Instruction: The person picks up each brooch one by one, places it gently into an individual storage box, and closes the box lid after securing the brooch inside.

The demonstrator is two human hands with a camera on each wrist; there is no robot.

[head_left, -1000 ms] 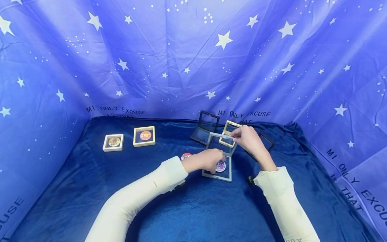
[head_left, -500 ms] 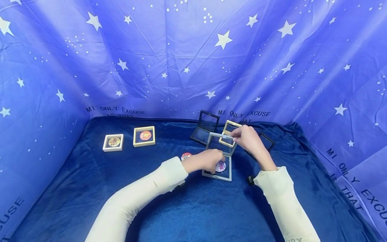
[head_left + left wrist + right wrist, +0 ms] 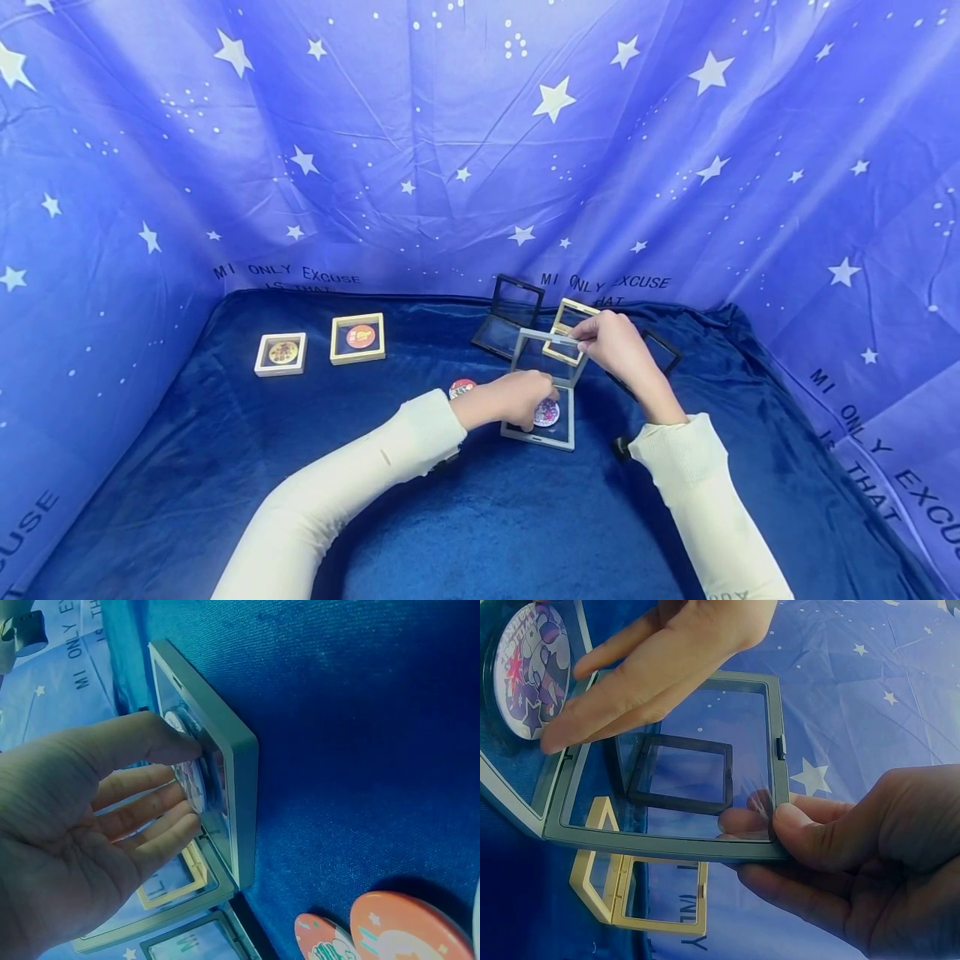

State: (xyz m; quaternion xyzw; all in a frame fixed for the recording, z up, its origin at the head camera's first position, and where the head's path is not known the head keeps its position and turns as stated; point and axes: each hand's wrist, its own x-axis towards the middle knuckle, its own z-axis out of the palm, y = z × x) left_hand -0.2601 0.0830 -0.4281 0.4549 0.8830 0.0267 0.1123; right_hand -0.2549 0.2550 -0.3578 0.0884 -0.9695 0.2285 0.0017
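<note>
Your grey plastic frame (image 3: pixel 572 425) lies hinged open on blue velvety cloth (image 3: pixel 480 525), hinge crosswise, its square clear lid (image 3: pixel 776 712) leaning up and away from you. Your right hand (image 3: pixel 618 346) pinches the lid's upper right corner; your left hand (image 3: pixel 521 396), partly spread, holds the round glossy badge (image 3: pixel 532 671) face up.

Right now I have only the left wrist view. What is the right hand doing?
Observer: The right hand grips the raised grey lid at a corner, plain in the right wrist view.
Operator: I see the badge nearly edge-on. What's on its face?
Observer: Purple and white artwork, with a pinkish star.
Operator: Any filled frames elsewhere?
Observer: Two at the left of the head view: a white frame holding a yellow badge, and a yellow frame holding an orange badge.
</note>
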